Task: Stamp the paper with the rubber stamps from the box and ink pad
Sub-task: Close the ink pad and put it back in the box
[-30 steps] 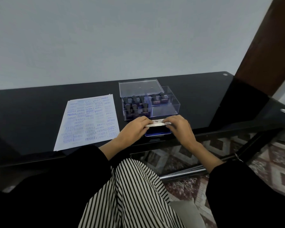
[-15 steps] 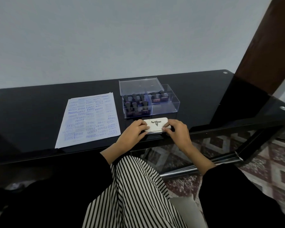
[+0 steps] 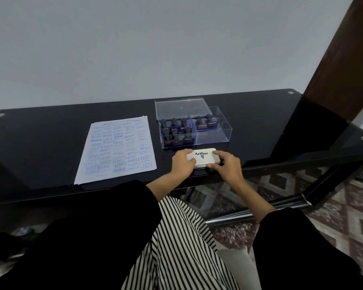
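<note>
Two hands (image 3: 181, 165) (image 3: 227, 167), one ink pad (image 3: 203, 157)

The box (image 3: 224, 130) stands on the table (image 3: 50, 139), and the paper (image 3: 117, 149) lies flat to the left of the box, apart from it. The lid (image 3: 180, 108) is at the back left part of the box, six stamps (image 3: 176, 130) stand in its left compartment and two more in its back right compartment. Just in front of the box, near the table edge, lies the ink pad (image 3: 202, 156); the left hand (image 3: 181, 164) holds its left end and the right hand (image 3: 226, 166) its right end.
</note>
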